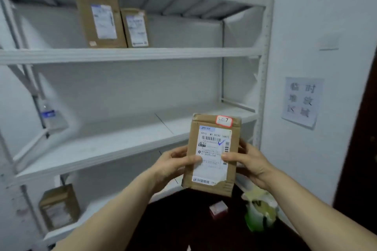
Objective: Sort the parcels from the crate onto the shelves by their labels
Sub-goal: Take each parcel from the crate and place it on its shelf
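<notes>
Gripping the parcel (pixel 212 155) upright, your left hand (pixel 173 164) and right hand (pixel 250 162) cover its label's (pixel 213 154) middle lines; the red-edged sticker's (pixel 224 121) writing is blurred.

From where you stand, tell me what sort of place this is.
Probably a parcel sorting or storage room. White metal shelving holds labelled cardboard parcels, both hands hold another labelled parcel, and a paper sign is taped to the wall.

1. The white shelving unit (pixel 130 55) is carrying two brown parcels (pixel 101 19) standing upright, side by side, on its upper board.
2. Another brown parcel (pixel 59 207) is sitting on the lowest board.
</notes>
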Motion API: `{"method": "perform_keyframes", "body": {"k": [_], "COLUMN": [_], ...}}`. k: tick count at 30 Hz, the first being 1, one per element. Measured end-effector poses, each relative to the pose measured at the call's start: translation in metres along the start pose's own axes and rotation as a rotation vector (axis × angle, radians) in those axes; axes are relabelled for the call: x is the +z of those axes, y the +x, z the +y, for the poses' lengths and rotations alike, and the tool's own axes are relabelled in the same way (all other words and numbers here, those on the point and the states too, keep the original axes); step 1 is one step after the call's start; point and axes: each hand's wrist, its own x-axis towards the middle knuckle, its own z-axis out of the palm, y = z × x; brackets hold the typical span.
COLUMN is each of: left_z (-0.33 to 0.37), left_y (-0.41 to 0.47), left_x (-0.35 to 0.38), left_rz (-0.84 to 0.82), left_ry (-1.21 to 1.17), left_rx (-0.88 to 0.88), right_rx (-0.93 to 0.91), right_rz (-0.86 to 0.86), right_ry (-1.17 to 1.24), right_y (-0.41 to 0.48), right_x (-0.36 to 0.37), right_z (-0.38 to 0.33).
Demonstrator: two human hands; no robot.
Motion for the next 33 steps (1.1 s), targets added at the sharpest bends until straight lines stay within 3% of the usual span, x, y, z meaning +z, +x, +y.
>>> {"method": "perform_keyframes", "body": {"k": [4,8,24,33], "left_z": [0.058,0.103,0.212,0.257], "left_y": [0.045,0.087,0.221,0.272], "left_x": [-0.033,-0.044,-0.033,-0.068], "left_rz": [0.197,0.252,0.585,0.586], "left_ry": [-0.015,-0.039,0.050,0.237], "left_rx": [0.181,0.284,0.527,0.565], "right_rx": [-0.141,-0.278,-0.422,-0.537], "right_rz": [0.053,0.075,-0.216,-0.238], "right_ry": [0.117,0.190,0.111,0.305], "right_y": [0.070,0.128,0.312,0.393], "right_x": [0.029,0.045,-0.003,0.014], "right_z": [-0.040,-0.074,-0.183,-0.216]}}
